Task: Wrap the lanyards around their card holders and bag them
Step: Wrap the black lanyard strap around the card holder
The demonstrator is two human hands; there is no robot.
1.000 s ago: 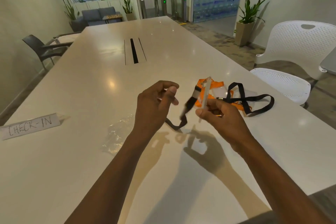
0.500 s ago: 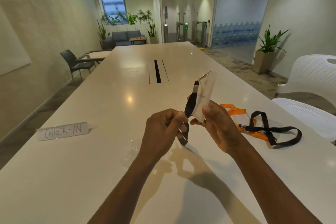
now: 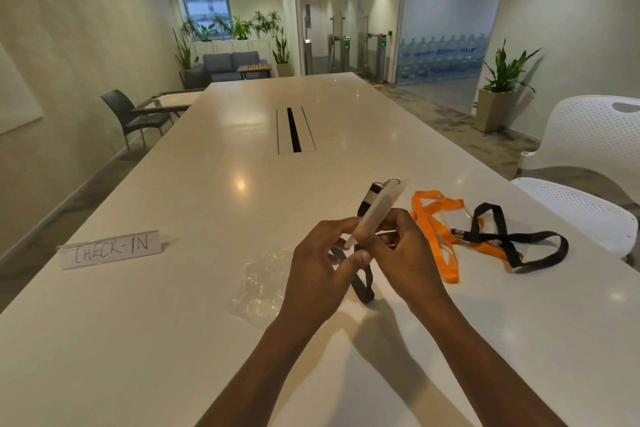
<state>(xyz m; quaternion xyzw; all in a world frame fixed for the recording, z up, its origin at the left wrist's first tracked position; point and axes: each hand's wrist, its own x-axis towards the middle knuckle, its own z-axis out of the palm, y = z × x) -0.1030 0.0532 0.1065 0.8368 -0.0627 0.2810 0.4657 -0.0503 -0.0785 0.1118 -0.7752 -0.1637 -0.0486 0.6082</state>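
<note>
— What are your hands doing right now?

— My left hand (image 3: 320, 262) and my right hand (image 3: 398, 253) are meeting in the middle of the frame, low down. Both are pinching a clear card holder (image 3: 375, 213), fingers curled tight on it. It is tilting up and away from me. Its black lanyard (image 3: 363, 282) is hanging down between my hands in a loop.

— What else is lying around?

— A crinkly clear bag (image 3: 259, 282) is sitting on the white table (image 3: 173, 340), just left of my left hand. To the right, an orange lanyard (image 3: 436, 236) and another black lanyard (image 3: 512, 239) are lying tangled together. A CHECK-IN sign (image 3: 112, 248) is standing at the left. A white chair (image 3: 588, 163) is waiting at the right edge.
</note>
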